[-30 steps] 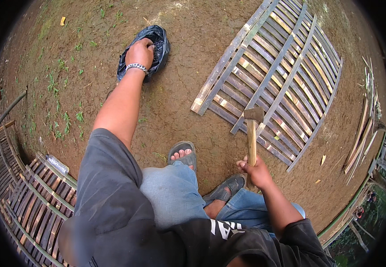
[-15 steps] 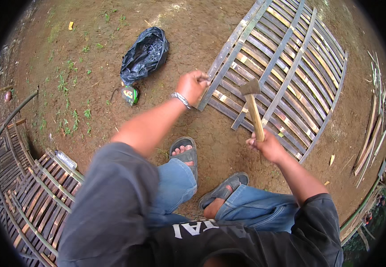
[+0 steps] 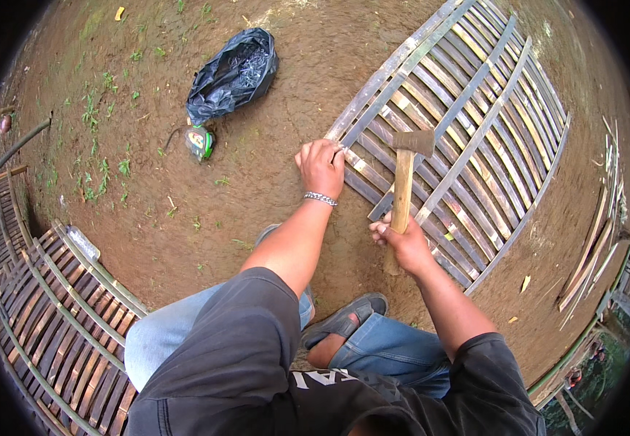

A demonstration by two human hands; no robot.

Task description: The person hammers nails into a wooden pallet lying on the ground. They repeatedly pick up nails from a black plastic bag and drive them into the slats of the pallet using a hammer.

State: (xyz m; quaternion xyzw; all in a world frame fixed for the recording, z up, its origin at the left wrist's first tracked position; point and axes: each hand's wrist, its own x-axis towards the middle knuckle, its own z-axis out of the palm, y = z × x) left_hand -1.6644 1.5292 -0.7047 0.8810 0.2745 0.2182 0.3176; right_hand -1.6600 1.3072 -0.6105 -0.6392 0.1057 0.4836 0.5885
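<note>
My left hand (image 3: 322, 168), with a chain bracelet at the wrist, is closed around the near-left corner of a slatted bamboo panel (image 3: 451, 98). The fingers hide the ends of the strips there, so any small item beneath them cannot be seen. In my right hand (image 3: 406, 247) is a small hatchet (image 3: 404, 174), gripped low on its wooden handle. Its dark metal head is raised, overlapping the panel's near slats in view. The panel has many dark and tan slats joined by long crosswise strips.
A black plastic bag (image 3: 220, 94) with thin nail-like pieces lies open on the dirt, a green-and-black tape measure (image 3: 200, 142) beside it. Another slatted bamboo piece (image 3: 75, 312) and a clear bottle (image 3: 82, 243) are at left. Loose bamboo strips (image 3: 587, 247) lie at right.
My left hand has moved down onto the panel's corner from a pinch just above it. My right hand has shifted slightly left with the hatchet, whose handle now stands more upright. My legs have shifted.
</note>
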